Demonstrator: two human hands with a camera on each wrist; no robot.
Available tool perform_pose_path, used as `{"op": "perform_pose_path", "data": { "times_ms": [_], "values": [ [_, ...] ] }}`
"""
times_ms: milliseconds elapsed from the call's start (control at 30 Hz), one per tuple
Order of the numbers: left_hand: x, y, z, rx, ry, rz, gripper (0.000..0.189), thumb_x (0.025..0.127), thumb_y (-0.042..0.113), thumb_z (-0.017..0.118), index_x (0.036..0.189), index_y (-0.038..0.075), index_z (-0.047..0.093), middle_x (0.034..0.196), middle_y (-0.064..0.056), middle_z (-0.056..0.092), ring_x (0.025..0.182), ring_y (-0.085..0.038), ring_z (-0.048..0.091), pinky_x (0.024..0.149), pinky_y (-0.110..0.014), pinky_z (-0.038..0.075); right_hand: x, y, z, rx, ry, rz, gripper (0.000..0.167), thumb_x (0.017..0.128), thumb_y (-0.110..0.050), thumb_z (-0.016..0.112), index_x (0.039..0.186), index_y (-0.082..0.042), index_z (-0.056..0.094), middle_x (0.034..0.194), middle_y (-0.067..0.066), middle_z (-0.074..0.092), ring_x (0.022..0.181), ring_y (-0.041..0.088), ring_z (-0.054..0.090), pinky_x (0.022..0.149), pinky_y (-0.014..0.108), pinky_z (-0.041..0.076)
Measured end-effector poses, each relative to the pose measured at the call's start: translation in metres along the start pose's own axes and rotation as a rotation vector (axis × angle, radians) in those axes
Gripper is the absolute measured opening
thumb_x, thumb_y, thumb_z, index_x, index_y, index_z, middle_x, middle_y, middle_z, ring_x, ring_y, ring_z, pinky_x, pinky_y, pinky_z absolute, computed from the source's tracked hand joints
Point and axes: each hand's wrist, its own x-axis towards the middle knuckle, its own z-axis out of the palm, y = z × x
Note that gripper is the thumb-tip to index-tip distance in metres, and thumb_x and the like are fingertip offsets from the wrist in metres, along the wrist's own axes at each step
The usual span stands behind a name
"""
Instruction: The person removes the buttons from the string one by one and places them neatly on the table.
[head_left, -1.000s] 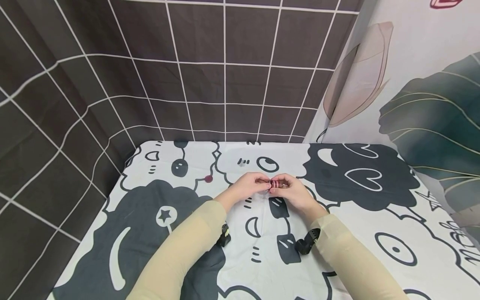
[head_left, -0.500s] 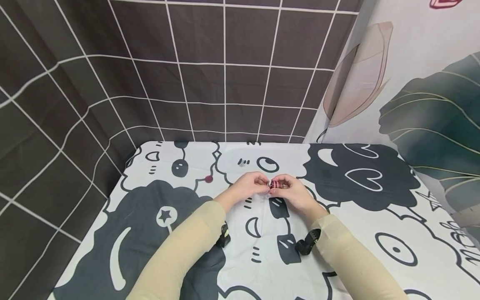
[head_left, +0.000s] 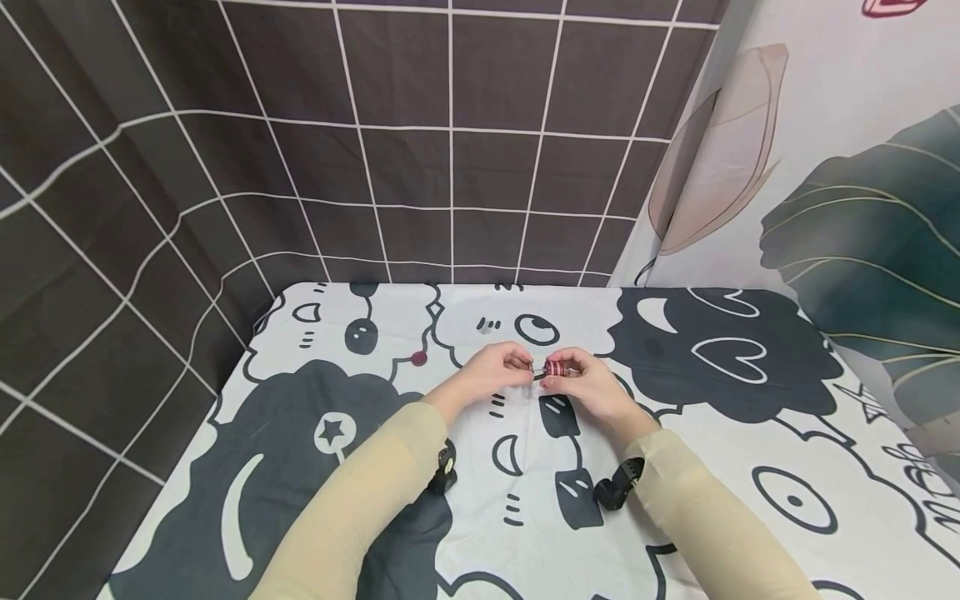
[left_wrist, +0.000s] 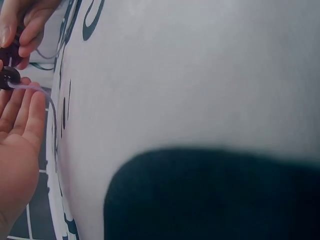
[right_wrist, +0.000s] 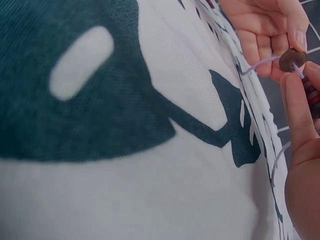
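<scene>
Fingertips close together, both hands work over the middle of the patterned cloth in the head view. My left hand (head_left: 495, 368) pinches a round brown bead (right_wrist: 292, 60) between thumb and finger, its other fingers loosely bent. A lilac cord (right_wrist: 262, 62) passes through the bead's hole and trails from it. My right hand (head_left: 592, 390) grips a short red-and-pale striped stack of beads (head_left: 554, 368); fingers hide part of it. The same cord runs between the brown bead and the stack, leaving a small gap. In the left wrist view the brown bead (left_wrist: 9, 78) appears at the left edge.
A white cloth (head_left: 480, 492) with dark cartoon shapes covers the surface. Behind it hangs a dark curtain with a white grid (head_left: 495, 167), and a leaf-print curtain (head_left: 862, 208) hangs at the right. Black wrist cameras (head_left: 615, 487) sit under both sleeves.
My left hand has drawn slightly left, opening a small gap between its fingertips and the striped stack. My right hand stays nearly still, gripping the stack throughout.
</scene>
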Motion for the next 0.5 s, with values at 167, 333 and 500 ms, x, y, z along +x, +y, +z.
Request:
{"op": "perform_pose_path", "data": {
  "times_ms": [167,333,500],
  "values": [
    [0.0002,-0.001,-0.002,-0.001,0.011,0.0,0.031,0.085,0.014,0.067,0.113,0.0,0.061,0.097,-0.003,0.064,0.09,-0.013,0.059,0.079,-0.025,0.047,0.0004,-0.0023,-0.0024,-0.052,0.002,0.0,0.049,0.079,-0.003,0.071,0.123,0.008,0.05,0.093,0.008,0.062,0.079,0.01,0.061,0.071,0.021,0.05],
    [0.0005,-0.0028,-0.0032,0.008,0.022,-0.006,0.031,0.085,0.014,0.067,0.112,0.0,0.062,0.096,-0.002,0.065,0.089,-0.013,0.06,0.079,-0.025,0.047,-0.0001,-0.0022,-0.005,-0.111,0.008,-0.012,0.053,0.079,-0.01,0.073,0.126,0.002,0.051,0.094,0.008,0.064,0.08,0.012,0.062,0.071,0.022,0.05],
    [-0.0002,-0.0039,-0.0053,0.024,0.034,-0.016,0.03,0.085,0.014,0.067,0.112,0.002,0.062,0.096,-0.001,0.065,0.089,-0.012,0.06,0.08,-0.025,0.047,-0.0006,-0.0017,-0.0053,-0.153,0.016,-0.002,0.049,0.077,-0.015,0.075,0.12,0.001,0.057,0.094,0.007,0.062,0.082,0.014,0.06,0.073,0.021,0.049]
  ]
}}
